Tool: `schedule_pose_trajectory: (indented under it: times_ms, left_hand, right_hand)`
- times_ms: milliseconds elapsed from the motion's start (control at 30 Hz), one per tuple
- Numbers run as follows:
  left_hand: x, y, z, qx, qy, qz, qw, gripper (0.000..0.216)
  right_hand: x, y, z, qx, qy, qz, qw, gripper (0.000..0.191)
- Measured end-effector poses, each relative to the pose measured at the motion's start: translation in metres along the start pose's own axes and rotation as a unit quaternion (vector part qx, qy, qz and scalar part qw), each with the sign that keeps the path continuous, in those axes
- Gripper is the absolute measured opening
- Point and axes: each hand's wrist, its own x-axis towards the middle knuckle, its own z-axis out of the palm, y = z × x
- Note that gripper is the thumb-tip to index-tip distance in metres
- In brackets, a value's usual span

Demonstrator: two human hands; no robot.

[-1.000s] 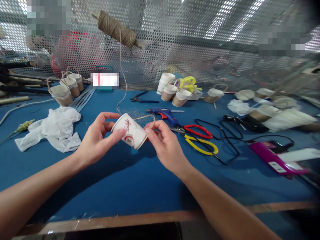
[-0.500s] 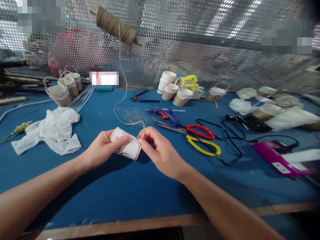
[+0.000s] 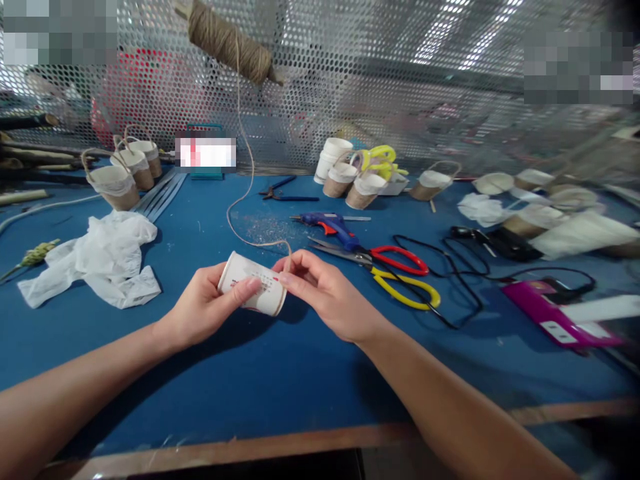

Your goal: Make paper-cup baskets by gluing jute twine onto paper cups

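My left hand (image 3: 204, 301) is closed around a white printed paper cup (image 3: 270, 295), which lies tilted on its side above the table with its rim toward the left. At the cup's base end, my right hand (image 3: 325, 290) pinches a thin jute twine (image 3: 270, 244) between thumb and fingers, against the cup. A turn of twine seems to lie along the base edge. From there the twine runs slackly over the table and up to a large twine spool (image 3: 227, 43) on the mesh panel. My right fingers hide part of the base.
Scissors (image 3: 367, 257), a blue glue gun (image 3: 327, 227) and pliers (image 3: 285, 193) lie beyond my right hand. White lace fabric (image 3: 100, 257) is at left. Twine-wrapped cups (image 3: 117, 190) stand at the back, and a purple power strip (image 3: 545, 313) lies at right.
The cup has rotated in my left hand, so a different part of its print faces up. My right hand has shifted slightly to the right, still pinching the twine.
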Motion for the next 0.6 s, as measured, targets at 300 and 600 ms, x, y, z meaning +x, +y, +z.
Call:
schedule_pose_trajectory:
  times_ms: [300, 600]
  left_hand:
    - [0.002, 0.006, -0.003, -0.028, -0.019, -0.018, 0.999, 0.021]
    - [0.014, 0.017, -0.001, -0.144, -0.050, -0.182, 0.971, 0.019]
  right_hand:
    - [0.000, -0.004, -0.003, -0.012, -0.010, 0.009, 1.000, 0.017]
    - [-0.001, -0.003, 0.003, -0.067, 0.001, -0.059, 0.996, 0.014]
